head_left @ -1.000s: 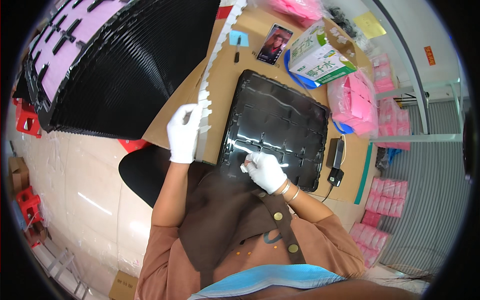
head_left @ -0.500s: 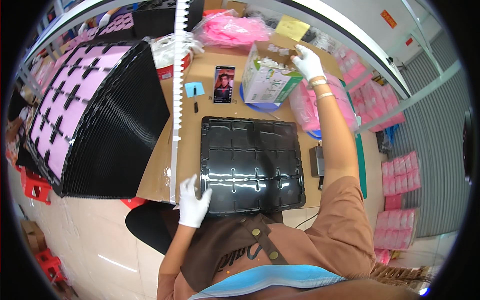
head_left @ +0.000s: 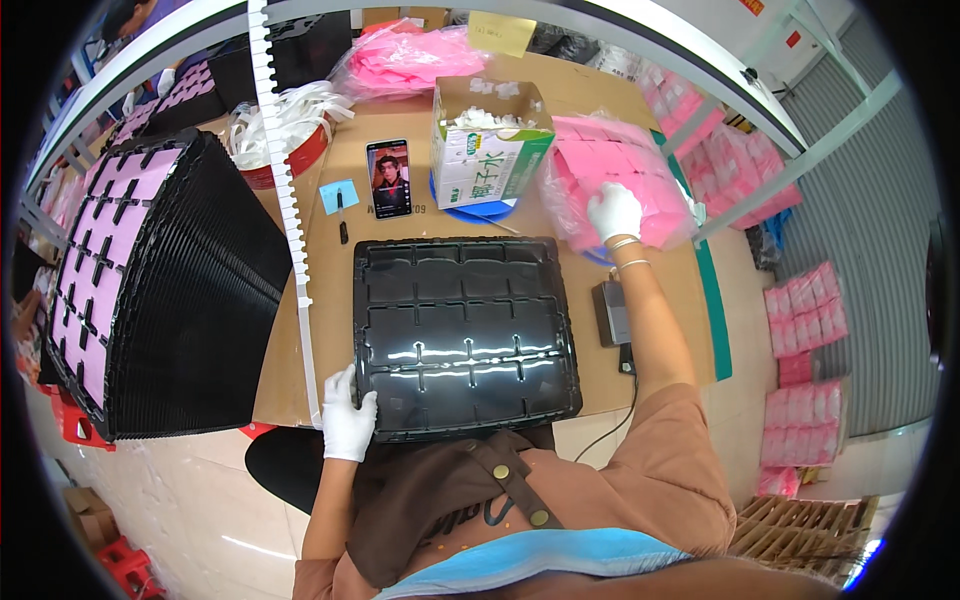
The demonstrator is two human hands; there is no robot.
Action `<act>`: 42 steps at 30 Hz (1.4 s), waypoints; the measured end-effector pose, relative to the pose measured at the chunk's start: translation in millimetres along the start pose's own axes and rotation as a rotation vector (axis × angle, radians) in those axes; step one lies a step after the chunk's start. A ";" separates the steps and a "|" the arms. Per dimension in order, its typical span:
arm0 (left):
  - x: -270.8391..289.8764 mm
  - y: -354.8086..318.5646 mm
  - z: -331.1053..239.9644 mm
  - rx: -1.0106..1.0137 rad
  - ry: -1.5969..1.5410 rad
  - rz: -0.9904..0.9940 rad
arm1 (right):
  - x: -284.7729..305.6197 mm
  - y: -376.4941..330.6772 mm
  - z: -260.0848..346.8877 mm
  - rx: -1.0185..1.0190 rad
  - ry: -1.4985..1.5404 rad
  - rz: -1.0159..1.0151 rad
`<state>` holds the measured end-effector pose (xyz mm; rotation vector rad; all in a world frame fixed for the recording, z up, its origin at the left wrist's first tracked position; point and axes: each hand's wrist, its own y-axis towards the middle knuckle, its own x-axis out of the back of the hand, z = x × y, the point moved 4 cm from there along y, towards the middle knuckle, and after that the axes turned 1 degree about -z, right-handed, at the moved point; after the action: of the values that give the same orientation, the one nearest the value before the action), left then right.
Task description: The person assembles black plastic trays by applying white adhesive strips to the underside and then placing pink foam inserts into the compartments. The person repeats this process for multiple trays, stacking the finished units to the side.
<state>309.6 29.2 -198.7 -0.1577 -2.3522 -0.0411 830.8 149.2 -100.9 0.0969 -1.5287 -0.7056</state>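
Observation:
A black plastic tray [head_left: 465, 280] with moulded compartments lies in front of me, its near edge at my body. My left hand [head_left: 348, 415], in a white glove, rests at the tray's left edge near the front corner, thumb and fingers apart. My right hand [head_left: 615, 212], gloved too, is down on the plastic-wrapped pink pieces [head_left: 590, 160] right of the tray. Its fingers are curled in against the pink; whether they hold a piece is hidden. Behind the tray stands an open carton [head_left: 490, 170] with small white pieces inside.
A phone [head_left: 389, 180] stands left of the carton, beside a blue note [head_left: 338, 197] and a black pen [head_left: 342, 220]. Tall stacked black trays [head_left: 190, 300] stand left. A white notched post [head_left: 285, 200] rises at the table's left. A dark grey device [head_left: 612, 312] with a cable lies right.
My right hand has left the carton's rim and come down and nearer, onto the pink pieces. My left hand stays by the tray's left edge. The whole view has shifted.

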 end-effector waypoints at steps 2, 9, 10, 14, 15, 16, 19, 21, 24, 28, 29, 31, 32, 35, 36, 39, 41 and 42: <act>6.7 -3.3 -3.6 0.070 -0.062 -0.045 | -2.3 3.6 -6.8 -0.103 0.066 0.070; 22.3 14.4 -37.6 -0.119 -0.054 -0.198 | -14.0 17.9 -40.9 -0.178 0.139 0.174; 23.5 16.2 -42.5 -0.150 -0.041 -0.205 | -11.2 17.8 -32.2 -0.129 0.118 0.192; 15.1 17.1 -62.7 -0.200 -0.133 -0.213 | 6.0 15.0 6.0 -0.011 -0.039 0.248; 12.6 16.6 -65.3 -0.186 -0.171 -0.196 | 6.8 14.9 9.5 0.001 -0.091 0.262; 10.2 15.6 -63.4 -0.201 -0.170 -0.196 | 2.9 16.1 6.9 -0.014 -0.076 0.275; 7.8 10.2 -56.1 -0.201 -0.165 -0.188 | -10.3 25.9 -2.2 -0.061 -0.045 0.321; 10.2 8.0 -46.8 -0.236 -0.099 -0.225 | -11.3 32.0 -4.8 -0.104 -0.048 0.362; 15.3 5.8 -42.1 -0.171 -0.110 -0.209 | -19.5 40.4 -18.7 -0.119 -0.029 0.392; 15.0 11.0 -41.2 -0.180 -0.163 -0.196 | -30.0 57.5 -58.9 -0.162 0.059 0.154; 15.5 13.7 -47.4 -0.170 -0.213 -0.163 | -6.6 56.0 -61.2 -0.236 0.152 -0.048; 10.6 20.7 -62.6 -0.169 -0.331 -0.105 | 50.5 47.9 -43.5 -0.243 0.341 -0.296; 4.8 23.7 -75.1 -0.137 -0.450 -0.039 | 87.6 38.6 -20.1 -0.179 0.437 -0.338; -43.5 32.0 -118.5 -0.168 -0.849 0.368 | 147.1 -11.1 45.1 0.256 0.541 -0.191; -52.8 28.8 -150.4 -0.117 -1.079 0.595 | 162.4 -38.8 72.3 0.324 0.554 -0.078; -98.4 27.3 -186.4 0.052 -1.632 0.818 | 160.6 -119.6 133.5 0.548 0.400 0.137; -93.7 37.4 -191.7 0.300 -1.722 0.770 | 152.2 -162.3 143.9 0.584 0.534 0.264; -90.2 45.8 -179.3 0.368 -1.557 0.655 | 142.2 -174.4 142.0 0.577 0.625 0.326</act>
<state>504.5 51.7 -136.3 -1.0694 -3.5435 1.2214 620.9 -5.9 -49.0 0.4476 -1.0592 0.0539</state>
